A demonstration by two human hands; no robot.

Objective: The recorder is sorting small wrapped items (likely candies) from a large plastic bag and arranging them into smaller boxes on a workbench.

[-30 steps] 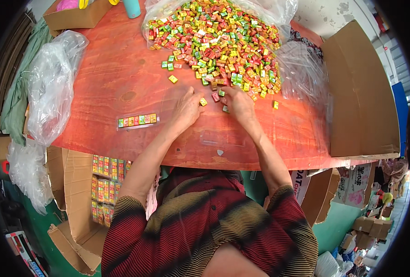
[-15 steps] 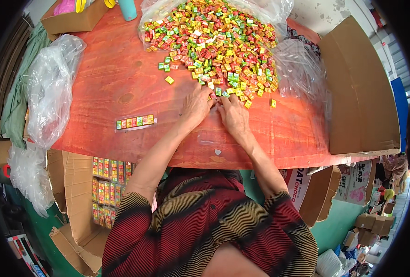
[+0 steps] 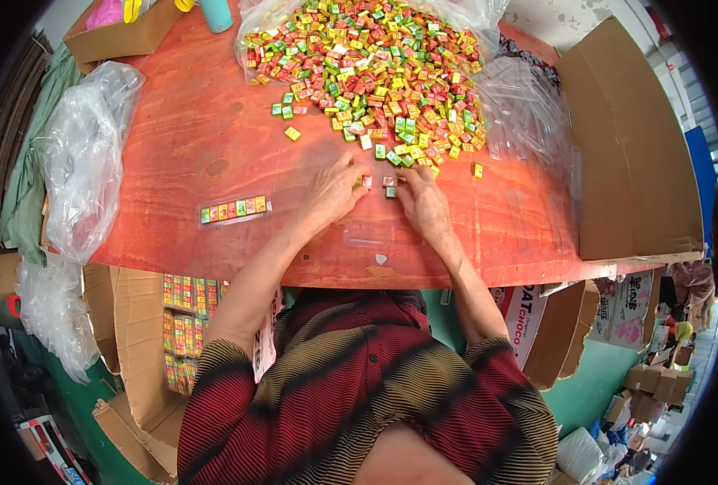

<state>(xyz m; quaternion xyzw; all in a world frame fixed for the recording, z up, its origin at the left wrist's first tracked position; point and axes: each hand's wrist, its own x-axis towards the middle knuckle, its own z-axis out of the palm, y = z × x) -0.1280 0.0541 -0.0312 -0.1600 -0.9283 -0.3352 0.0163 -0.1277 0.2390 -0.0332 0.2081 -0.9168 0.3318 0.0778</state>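
Note:
My left hand (image 3: pixel 336 191) rests on the red tabletop with its fingers closed at the tips around a small red-and-white box (image 3: pixel 365 181). A short gap away, my right hand (image 3: pixel 425 204) has curled fingers against two tiny boxes, a brownish-red one (image 3: pixel 389 182) and a green one (image 3: pixel 391 192) just nearer me. Beyond both hands spreads a large heap of small printed boxes (image 3: pixel 399 81) in yellow, red, green and orange. To the left lies a clear plastic tray (image 3: pixel 204 220) holding a row of several such boxes (image 3: pixel 233 209).
Clear plastic bags lie at left (image 3: pixel 92 153). Clear plastic trays (image 3: pixel 528 113) are piled at right beside a tall cardboard flap (image 3: pixel 629 145). An open carton (image 3: pixel 136 347) with packed rows of boxes stands below the left table edge. A clear tray (image 3: pixel 364 238) lies before me.
My hands have drawn back slightly from the heap and moved apart, bringing a few small boxes nearer me. The view has shifted slightly.

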